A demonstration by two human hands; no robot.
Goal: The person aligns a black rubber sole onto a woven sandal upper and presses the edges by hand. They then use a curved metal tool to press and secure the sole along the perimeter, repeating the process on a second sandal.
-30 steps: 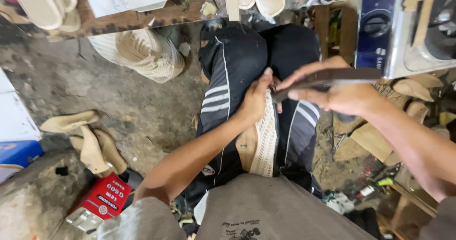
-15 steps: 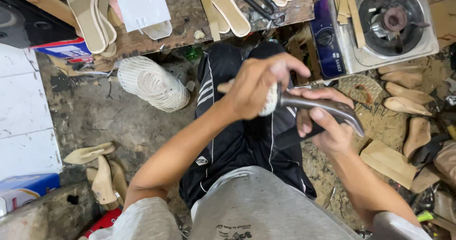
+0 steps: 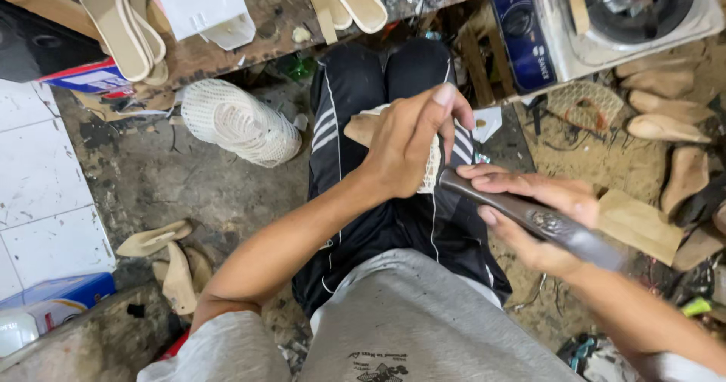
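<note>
while over the lap, left hand gripping mesh-covered sole, right hand clasping dark tool

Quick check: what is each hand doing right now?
Left hand: closed over a mesh-covered shoe piece on the lap.
Right hand: gripping a dark tool handle.
</note>
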